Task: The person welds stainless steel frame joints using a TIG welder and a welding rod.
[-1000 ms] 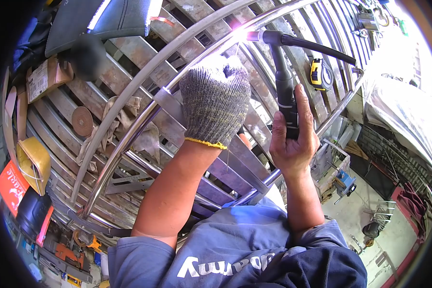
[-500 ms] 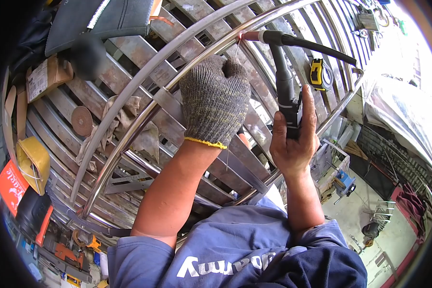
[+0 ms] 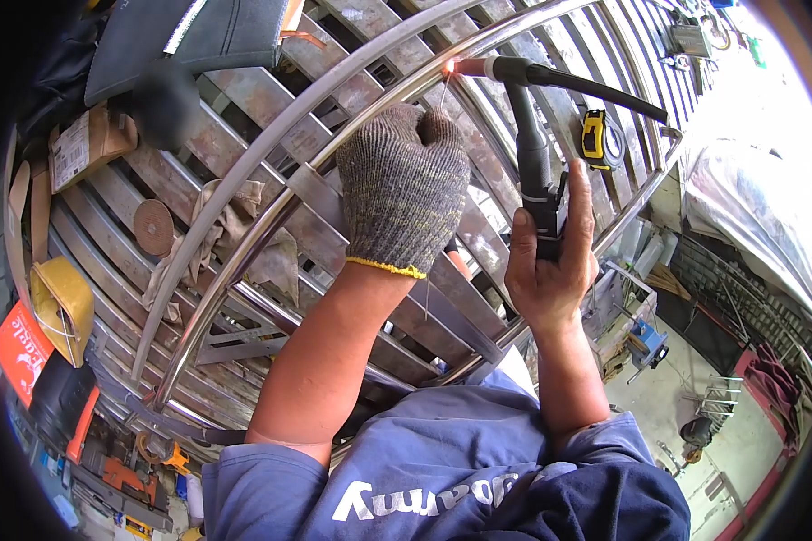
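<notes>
My right hand is bare and grips the black handle of a TIG welding torch, its index finger stretched along the side. The torch's reddish nozzle points left at a joint on a shiny curved metal tube, where a small orange-white glow shows. A grey knitted glove with a yellow cuff covers my left hand, closed just below the glow. From its fingers a thin filler rod rises to the joint; the rod's other end hangs out below the cuff. The fingertips themselves are partly hidden.
Flat metal slats lie beneath the tubes. A yellow tape measure sits right of the torch. At left are a sanding disc, a rag, a cardboard box and a yellow cup-like piece. Several tools lie lower left.
The glow at the torch tip is brighter and more orange. Both hands and the torch stay almost in place, with only a slight shift of the right hand.
</notes>
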A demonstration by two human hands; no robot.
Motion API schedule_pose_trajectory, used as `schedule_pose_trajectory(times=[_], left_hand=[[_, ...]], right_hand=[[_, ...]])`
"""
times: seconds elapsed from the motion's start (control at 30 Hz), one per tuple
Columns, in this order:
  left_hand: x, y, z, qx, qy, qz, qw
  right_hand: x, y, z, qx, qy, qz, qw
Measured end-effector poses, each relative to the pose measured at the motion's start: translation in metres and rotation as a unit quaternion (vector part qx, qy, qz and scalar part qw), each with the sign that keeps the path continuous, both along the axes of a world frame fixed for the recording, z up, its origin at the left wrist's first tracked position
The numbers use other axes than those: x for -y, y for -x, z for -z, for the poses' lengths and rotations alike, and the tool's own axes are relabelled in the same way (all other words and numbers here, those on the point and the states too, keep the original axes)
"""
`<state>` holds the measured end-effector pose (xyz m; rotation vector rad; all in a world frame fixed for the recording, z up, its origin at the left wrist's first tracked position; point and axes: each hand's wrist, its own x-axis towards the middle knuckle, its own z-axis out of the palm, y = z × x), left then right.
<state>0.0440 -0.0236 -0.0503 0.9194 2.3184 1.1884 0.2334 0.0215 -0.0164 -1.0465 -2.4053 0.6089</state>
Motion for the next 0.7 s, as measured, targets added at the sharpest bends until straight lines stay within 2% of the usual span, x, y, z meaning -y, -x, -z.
schedule_pose_trajectory(times=[0.03, 0.17, 0.37, 0.47, 0.57, 0.6, 0.63, 0.7], left_hand=[[-0.001, -0.002, -0.006, 0.112, 0.027, -0.044, 0.992], [-0.001, -0.001, -0.005, 0.123, 0.034, -0.039, 0.991], [-0.001, -0.001, -0.006, 0.084, 0.026, -0.028, 0.996], [-0.001, 0.000, -0.005, 0.086, 0.021, -0.030, 0.996], [0.000, 0.001, -0.007, 0.100, 0.006, -0.024, 0.995], [0.002, 0.004, -0.002, -0.053, -0.014, 0.041, 0.998], [0.003, 0.008, 0.000, -0.204, -0.034, 0.105, 0.973], [0.002, 0.005, -0.006, -0.059, -0.020, 0.045, 0.997]], right_hand=[[0.003, -0.002, 0.002, -0.006, 0.014, 0.015, 1.000], [0.000, 0.002, -0.001, 0.005, -0.035, -0.017, 0.999], [0.001, 0.000, -0.003, 0.013, 0.002, -0.009, 1.000], [0.000, 0.002, -0.002, 0.013, -0.024, -0.022, 0.999], [-0.008, 0.005, 0.000, 0.024, -0.110, -0.061, 0.992], [-0.008, 0.004, 0.000, 0.027, -0.104, -0.062, 0.992], [-0.008, 0.004, -0.001, 0.030, -0.098, -0.064, 0.993], [-0.005, 0.004, -0.001, 0.028, -0.067, -0.046, 0.996]])
